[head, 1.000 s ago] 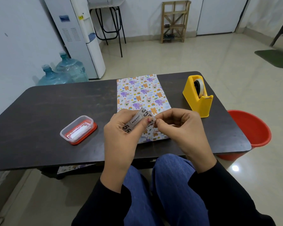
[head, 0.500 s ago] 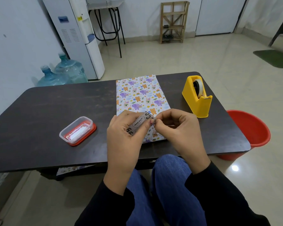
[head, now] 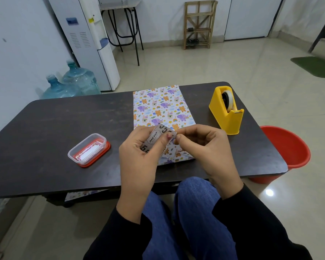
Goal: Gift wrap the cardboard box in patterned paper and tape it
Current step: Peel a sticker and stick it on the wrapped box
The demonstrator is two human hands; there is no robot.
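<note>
A small grey cardboard box printed with "METO" and a large "5" is held just above the near edge of the table. My left hand wraps around it from the left. My right hand pinches the box's right end with fingertips closed. Under both hands a sheet of patterned paper with purple elephants and orange bears lies flat on the dark table, running from the far edge toward me. A yellow tape dispenser stands to the right of the paper.
A clear plastic container with a red lid sits at the table's left. A red bucket stands on the floor right of the table. Water bottles and a dispenser stand far left.
The hands hold the box much as before; it has shifted slightly away from me and the fingers have adjusted on its right end.
</note>
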